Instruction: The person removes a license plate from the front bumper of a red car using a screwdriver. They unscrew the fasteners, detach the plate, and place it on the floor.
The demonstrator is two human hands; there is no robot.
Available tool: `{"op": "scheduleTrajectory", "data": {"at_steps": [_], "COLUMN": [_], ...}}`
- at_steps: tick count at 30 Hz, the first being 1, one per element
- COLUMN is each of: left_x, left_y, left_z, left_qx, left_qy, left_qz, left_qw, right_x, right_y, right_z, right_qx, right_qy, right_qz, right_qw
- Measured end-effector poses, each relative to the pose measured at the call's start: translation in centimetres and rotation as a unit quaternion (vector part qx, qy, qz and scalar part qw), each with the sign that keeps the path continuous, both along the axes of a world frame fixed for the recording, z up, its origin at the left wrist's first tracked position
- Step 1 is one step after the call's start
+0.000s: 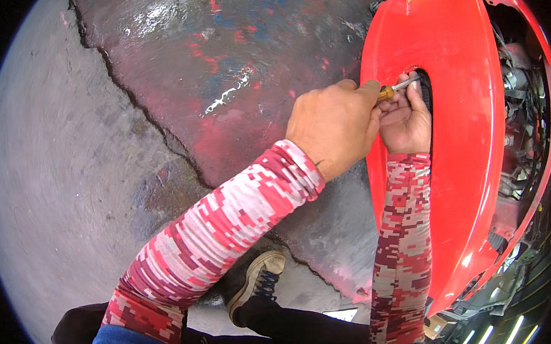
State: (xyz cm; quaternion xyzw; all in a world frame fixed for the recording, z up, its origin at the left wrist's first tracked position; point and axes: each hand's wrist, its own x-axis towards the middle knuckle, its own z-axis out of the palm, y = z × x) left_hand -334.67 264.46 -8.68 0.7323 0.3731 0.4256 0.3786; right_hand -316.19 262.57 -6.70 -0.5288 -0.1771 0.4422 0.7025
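Note:
My left hand (335,126) is closed around the amber handle of a screwdriver (387,93). Its metal shaft points up and to the right, into an opening in a glossy red car body panel (461,159). Just right of it, my right hand (408,125) is turned palm up with curled fingers. Its thumb and fingertips come together around the screwdriver's tip at the rim of the opening. Whatever small part they may pinch there is too small to make out. Dark ribbed material shows inside the opening beside my right fingers.
Beyond the panel's right edge lies the exposed engine bay (518,125) with wires and metal parts. The grey concrete floor (83,178) has a long crack and red and blue paint stains. My shoe (260,283) stands below my forearms. Lit tubes (510,338) show at lower right.

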Motion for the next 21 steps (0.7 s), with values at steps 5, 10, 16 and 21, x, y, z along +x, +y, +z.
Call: {"op": "scheduleTrajectory", "data": {"at_steps": [5,10,16,21], "left_x": [1.0,0.9,1.0,0.7], "left_y": [0.7,3.7,0.8,1.1], "left_z": [0.7,1.3,1.4,1.7], "left_qx": [-0.114,-0.591,-0.010,0.028], "left_qy": [-0.029,-0.148,0.031,0.101], "left_qz": [-0.065,-0.244,-0.055,-0.118], "left_qw": [0.991,0.754,0.998,0.987], "right_x": [0.3,0.2,0.2,-0.8], "right_y": [0.3,0.3,0.6,0.6], "right_z": [-0.4,-0.7,-2.1,-2.4], "right_qx": [-0.002,0.011,-0.009,-0.021], "right_qy": [0.042,0.047,0.040,0.081], "right_qz": [-0.026,0.025,-0.034,-0.052], "right_qw": [0.999,0.999,0.999,0.995]}}
